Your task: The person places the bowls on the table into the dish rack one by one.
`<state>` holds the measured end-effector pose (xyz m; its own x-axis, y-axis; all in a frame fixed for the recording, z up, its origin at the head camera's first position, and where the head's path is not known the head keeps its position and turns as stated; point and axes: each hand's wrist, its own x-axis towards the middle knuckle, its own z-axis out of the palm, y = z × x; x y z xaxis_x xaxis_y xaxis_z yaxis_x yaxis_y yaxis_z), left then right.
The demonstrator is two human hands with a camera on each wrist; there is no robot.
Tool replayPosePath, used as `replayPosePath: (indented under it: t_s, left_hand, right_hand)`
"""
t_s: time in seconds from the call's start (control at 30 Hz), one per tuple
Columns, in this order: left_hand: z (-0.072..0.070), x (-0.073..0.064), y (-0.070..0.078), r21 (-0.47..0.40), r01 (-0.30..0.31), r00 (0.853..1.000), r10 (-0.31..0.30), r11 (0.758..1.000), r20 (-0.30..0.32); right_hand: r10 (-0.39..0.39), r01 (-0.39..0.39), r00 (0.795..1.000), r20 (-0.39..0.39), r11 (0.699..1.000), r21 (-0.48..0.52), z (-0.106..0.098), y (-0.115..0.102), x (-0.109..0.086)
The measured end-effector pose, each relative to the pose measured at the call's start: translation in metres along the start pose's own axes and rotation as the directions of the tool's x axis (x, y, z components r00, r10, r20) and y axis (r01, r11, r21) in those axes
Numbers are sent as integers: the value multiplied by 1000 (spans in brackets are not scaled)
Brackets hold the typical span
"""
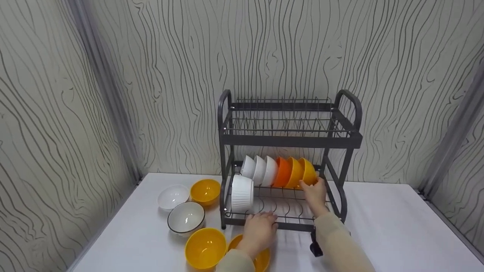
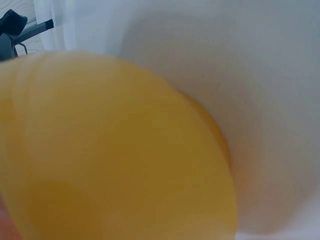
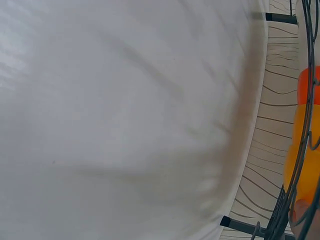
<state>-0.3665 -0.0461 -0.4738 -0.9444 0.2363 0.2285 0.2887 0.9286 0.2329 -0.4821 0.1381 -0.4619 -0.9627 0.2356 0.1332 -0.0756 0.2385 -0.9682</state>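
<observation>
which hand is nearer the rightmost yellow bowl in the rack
Right: the right hand touches that yellow bowl. The left hand is away from it, farther left, by the rack's front edge.

No readable text, no legible labels, brands, numbers or signs anywhere

Rack (image 1: 289, 141) on table (image 1: 382, 223), wall (image 1: 280, 56) at 12 o'clock. The lower tier bears a row of 6 bowls (image 1: 283, 173), with 1 lone bowl (image 1: 242, 194) at 7 o'clock from its middle. On the table, 4 bowls (image 1: 186, 218) lie between the rack's 9 and 7 o'clock; a dish (image 1: 262, 260) lies near 6, partly behind the left hand (image 1: 261, 230). Right hand (image 1: 314, 194): the row's 3 o'clock end.
</observation>
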Motion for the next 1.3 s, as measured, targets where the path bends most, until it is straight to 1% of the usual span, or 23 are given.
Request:
replayPosePath:
  t_s: [0.23, 0.37, 0.47, 0.6, 0.77, 0.87, 0.93, 1.0, 1.07, 1.13, 1.2, 1.3]
  left_hand:
    - [0, -1, 1, 12, 5, 1000, -5, 1000, -19]
    - [1, -1, 5, 13, -7, 1000, 7, 1000, -2]
    - [1, -2, 8, 11, -14, 1000, 13, 1000, 10]
    - [0, -3, 7, 13, -16, 1000, 16, 1000, -6]
    - [-2, -4, 3, 15, -24, 999, 25, 1000, -42]
    - [-4, -6, 1, 17, -34, 997, 35, 999, -69]
    - [-4, -7, 0, 9, -36, 997, 37, 999, -72]
    - [-5, -9, -1, -3, -38, 997, 37, 999, -66]
    - [-5, -10, -1, -16, -34, 998, 33, 999, -57]
    - [-7, -11, 0, -34, -25, 999, 23, 999, -41]
    - [-8, -11, 1, -47, -15, 1000, 14, 999, -26]
    - [-8, -12, 3, -76, 1, 1000, -1, 997, 5]
  right_hand:
    - [-2, 2, 1000, 23, 1000, 5, -1, 0, -3]
    - [9, -8, 999, 41, 1000, -10, -8, 0, -7]
    - [23, -22, 997, 71, 1000, -8, -13, -2, -12]
    - [46, -45, 993, 107, 999, -13, -15, -9, -19]
    - [63, -58, 990, 123, 997, -45, -17, -17, -26]
    - [52, -44, 990, 134, 997, -67, -21, -18, -32]
    - [28, -13, 990, 139, 994, -109, -24, -17, -38]
    - [-4, 29, 989, 146, 984, -175, -26, -15, -44]
    - [-39, 82, 987, 154, 957, -280, -28, -12, -51]
    - [-79, 137, 984, 161, 909, -394, -30, -9, -58]
    - [-127, 192, 979, 163, 849, -493, -30, -6, -66]
    - [-214, 260, 965, 151, 728, -634, -29, 0, -80]
